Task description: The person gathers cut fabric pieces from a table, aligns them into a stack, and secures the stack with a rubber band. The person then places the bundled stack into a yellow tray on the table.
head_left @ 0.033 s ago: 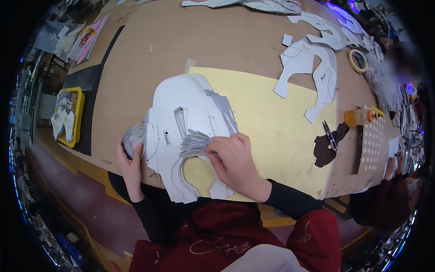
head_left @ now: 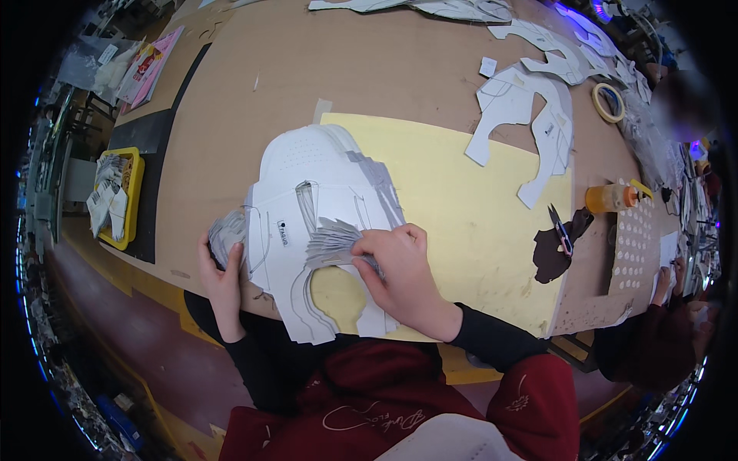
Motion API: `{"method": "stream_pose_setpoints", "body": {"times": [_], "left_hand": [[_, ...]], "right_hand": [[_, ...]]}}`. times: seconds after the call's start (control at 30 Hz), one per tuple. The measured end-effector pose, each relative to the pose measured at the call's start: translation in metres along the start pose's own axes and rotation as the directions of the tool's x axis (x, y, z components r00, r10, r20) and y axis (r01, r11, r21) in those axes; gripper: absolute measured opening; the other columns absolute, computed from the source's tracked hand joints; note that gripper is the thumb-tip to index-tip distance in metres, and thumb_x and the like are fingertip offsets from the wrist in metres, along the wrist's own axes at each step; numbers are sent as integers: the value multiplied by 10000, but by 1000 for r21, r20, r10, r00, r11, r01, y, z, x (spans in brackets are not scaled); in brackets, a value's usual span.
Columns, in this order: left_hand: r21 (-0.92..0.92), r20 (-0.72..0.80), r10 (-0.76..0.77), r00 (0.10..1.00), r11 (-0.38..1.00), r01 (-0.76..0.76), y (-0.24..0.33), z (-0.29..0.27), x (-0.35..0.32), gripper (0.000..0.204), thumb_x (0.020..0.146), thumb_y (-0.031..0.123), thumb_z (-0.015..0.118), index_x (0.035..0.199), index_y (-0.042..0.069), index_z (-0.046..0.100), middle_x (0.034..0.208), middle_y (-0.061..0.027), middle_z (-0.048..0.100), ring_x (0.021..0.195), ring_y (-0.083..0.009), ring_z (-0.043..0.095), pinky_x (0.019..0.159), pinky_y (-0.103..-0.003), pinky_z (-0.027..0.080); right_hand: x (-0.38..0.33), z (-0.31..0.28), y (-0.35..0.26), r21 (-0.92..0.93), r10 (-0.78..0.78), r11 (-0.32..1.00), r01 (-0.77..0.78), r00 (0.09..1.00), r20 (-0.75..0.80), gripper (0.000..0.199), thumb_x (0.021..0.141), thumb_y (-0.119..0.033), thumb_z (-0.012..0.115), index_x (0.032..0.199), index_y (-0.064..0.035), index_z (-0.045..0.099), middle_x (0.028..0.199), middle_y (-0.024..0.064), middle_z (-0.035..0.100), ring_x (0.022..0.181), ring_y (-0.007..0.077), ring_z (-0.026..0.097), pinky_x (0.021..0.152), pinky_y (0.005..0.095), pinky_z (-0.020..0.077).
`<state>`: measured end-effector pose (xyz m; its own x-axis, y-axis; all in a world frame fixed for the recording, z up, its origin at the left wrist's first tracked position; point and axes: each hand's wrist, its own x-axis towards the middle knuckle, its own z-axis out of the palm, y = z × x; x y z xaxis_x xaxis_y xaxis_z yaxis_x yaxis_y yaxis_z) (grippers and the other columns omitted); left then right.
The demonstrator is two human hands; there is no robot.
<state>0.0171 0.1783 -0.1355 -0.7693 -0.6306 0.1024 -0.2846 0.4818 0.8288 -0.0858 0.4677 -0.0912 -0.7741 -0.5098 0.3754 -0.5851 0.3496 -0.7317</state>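
Observation:
A stack of white shoe-upper pieces (head_left: 296,165) with pen lines and dotted holes lies in front of me, its cut-out end toward me. On top of it rests a fanned bundle of small grey pieces (head_left: 330,243). My right hand (head_left: 401,269) pinches the right end of that bundle between thumb and fingers. At the left edge of the uppers, my left hand (head_left: 221,280) is closed around another bundle of grey pieces (head_left: 228,234). Some of its fingers are hidden behind that bundle.
Beneath the uppers lies a yellow sheet (head_left: 453,200). On the right are scissors (head_left: 560,230) on a dark scrap, an orange-capped bottle (head_left: 610,198) and a tape roll (head_left: 607,103). More white pieces (head_left: 503,100) lie beyond. A yellow basket (head_left: 132,203) stands at left.
My right hand has shifted very slightly to the right at the grey bundle. The left hand stays in place.

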Motion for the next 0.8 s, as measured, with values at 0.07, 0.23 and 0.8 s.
{"method": "stream_pose_setpoints", "body": {"times": [0.07,0.23,0.8], "left_hand": [[43,-9,5,1000,999,-4,2,2,5,520,917,189,696,1317,-57,471,1265,-190,545,1194,-255,522,1039,-343,385],[60,-3,29,1000,998,-29,4,3,1,476,923,143,679,1304,-52,469,1224,-146,562,1147,-215,537,1011,-320,410],[245,11,221,975,945,-217,25,-9,-6,479,882,186,672,1285,17,476,1213,-200,536,1214,-378,491,1044,-420,379]], "right_hand": [[6,-7,3,109,86,990,-89,996,28,220,811,-8,715,993,-90,622,995,29,639,867,215,576,890,370,373],[12,-6,14,75,149,986,-147,989,-20,257,817,-32,720,1054,-62,624,992,54,643,907,212,593,914,344,375],[16,-4,18,-189,214,961,-201,976,49,534,940,-102,600,1438,-4,437,1456,179,462,1347,315,419,1123,406,310]]}}
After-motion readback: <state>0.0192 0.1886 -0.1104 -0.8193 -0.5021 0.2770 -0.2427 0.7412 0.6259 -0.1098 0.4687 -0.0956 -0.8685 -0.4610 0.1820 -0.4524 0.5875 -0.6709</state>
